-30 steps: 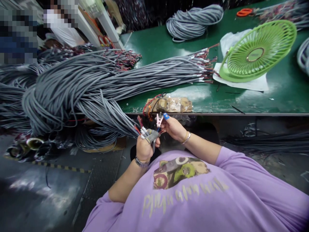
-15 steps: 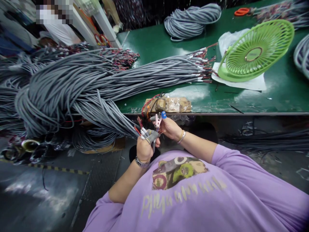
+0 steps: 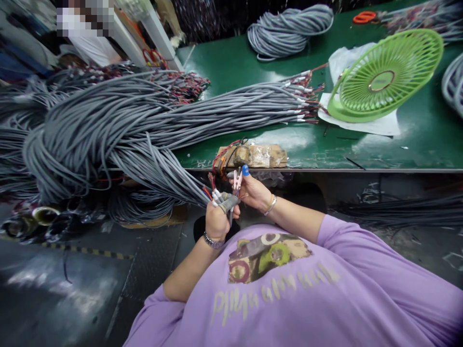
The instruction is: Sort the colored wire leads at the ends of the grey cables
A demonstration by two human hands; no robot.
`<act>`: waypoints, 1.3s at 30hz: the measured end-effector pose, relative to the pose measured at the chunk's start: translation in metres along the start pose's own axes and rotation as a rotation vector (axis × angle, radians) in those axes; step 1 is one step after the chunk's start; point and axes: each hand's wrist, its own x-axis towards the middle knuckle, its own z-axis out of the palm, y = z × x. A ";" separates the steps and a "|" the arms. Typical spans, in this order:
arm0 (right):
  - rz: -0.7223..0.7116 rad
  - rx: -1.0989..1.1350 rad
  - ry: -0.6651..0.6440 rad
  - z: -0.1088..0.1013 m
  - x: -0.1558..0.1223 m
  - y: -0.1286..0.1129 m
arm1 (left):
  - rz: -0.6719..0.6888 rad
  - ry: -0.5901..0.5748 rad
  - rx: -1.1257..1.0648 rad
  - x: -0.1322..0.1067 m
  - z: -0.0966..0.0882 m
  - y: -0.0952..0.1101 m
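My left hand [image 3: 216,221] is closed round the ends of several grey cables [image 3: 186,185], just below the table's front edge. A grey wrap covers its thumb, and stripped red, blue and brown wires [image 3: 211,183] stick up beyond white collars. Close beside it, my right hand [image 3: 256,193], with a blue cover on the thumb tip, pinches a small pale pink piece shaped like a clip [image 3: 237,180]. Thin bare strands show between the hands. The exact contact of the right fingers is partly hidden.
A large heap of grey cables [image 3: 83,125] lies across the green table [image 3: 318,149]. A cardboard-and-tape block [image 3: 260,155] with red and black leads sits at the front edge. A green fan [image 3: 383,79], a cable coil [image 3: 289,31] and orange-handled scissors [image 3: 364,18] lie farther back.
The whole view has shifted very slightly. Both hands keep nearly the same place and grip, with the pale pink piece tilted a little differently.
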 end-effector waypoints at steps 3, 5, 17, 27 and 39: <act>-0.011 -0.011 0.007 0.001 0.000 0.000 | -0.009 -0.001 0.011 0.000 0.000 0.001; -0.007 -0.017 -0.001 0.001 -0.002 0.000 | -0.013 0.001 0.017 0.000 0.001 0.002; 0.043 -0.075 -0.142 -0.013 -0.011 -0.006 | 0.083 0.033 0.004 -0.013 -0.002 0.002; -0.006 -0.120 -0.095 -0.009 -0.015 -0.007 | 0.088 0.065 0.001 -0.007 0.002 0.001; -0.400 -0.416 0.041 -0.015 -0.009 0.001 | 0.082 0.064 -0.001 -0.008 0.004 0.001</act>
